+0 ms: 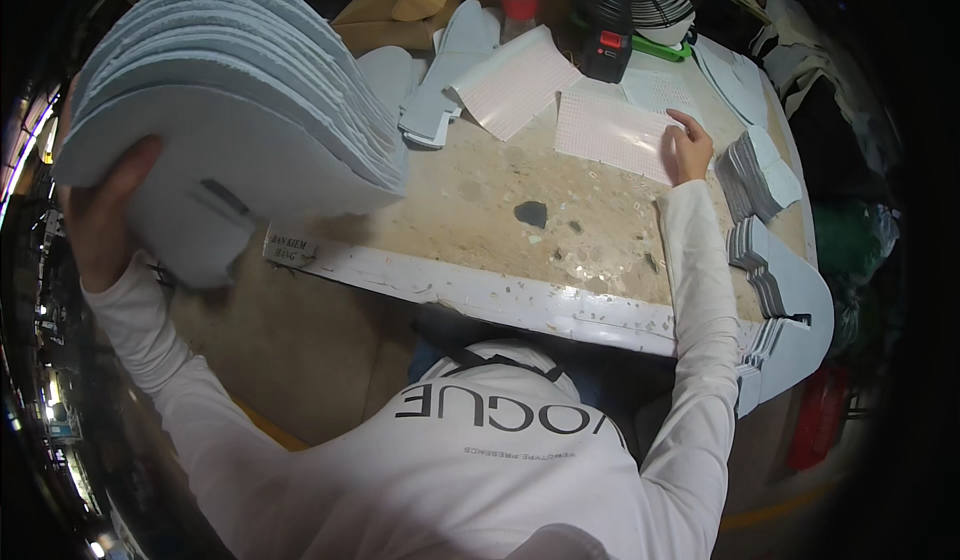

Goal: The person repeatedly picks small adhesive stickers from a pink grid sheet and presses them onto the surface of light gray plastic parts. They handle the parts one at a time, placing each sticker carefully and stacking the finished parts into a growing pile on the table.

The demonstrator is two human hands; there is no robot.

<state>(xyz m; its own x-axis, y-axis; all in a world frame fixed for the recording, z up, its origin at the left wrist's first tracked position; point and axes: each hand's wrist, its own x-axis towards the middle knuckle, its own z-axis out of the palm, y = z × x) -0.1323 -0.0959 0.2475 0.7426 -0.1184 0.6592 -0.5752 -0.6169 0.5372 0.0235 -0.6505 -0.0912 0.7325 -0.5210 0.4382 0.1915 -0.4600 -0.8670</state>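
Observation:
My left hand (115, 205) grips a thick stack of pale blue-grey cut pieces (230, 130), held up off the table at the far left. The pieces have curved outlines, and a dark slot shows in the front one. The thumb lies over the front face; the other fingers are hidden behind the stack. My right hand (690, 150) rests at the right end of a pale pink-white sheet covered in small printed rows (615, 135). Its index finger and thumb are bent and apart, with nothing visible between them.
Another printed sheet (520, 80) curls up beside loose cut pieces (450, 70). More stacks (760, 175) (795, 310) line the table's right edge. A bottle (519, 0), cardboard box (400, 5), fan (650, 0) and black-and-red battery-like block (607, 55) stand at the back. Scraps litter the tabletop (470, 210).

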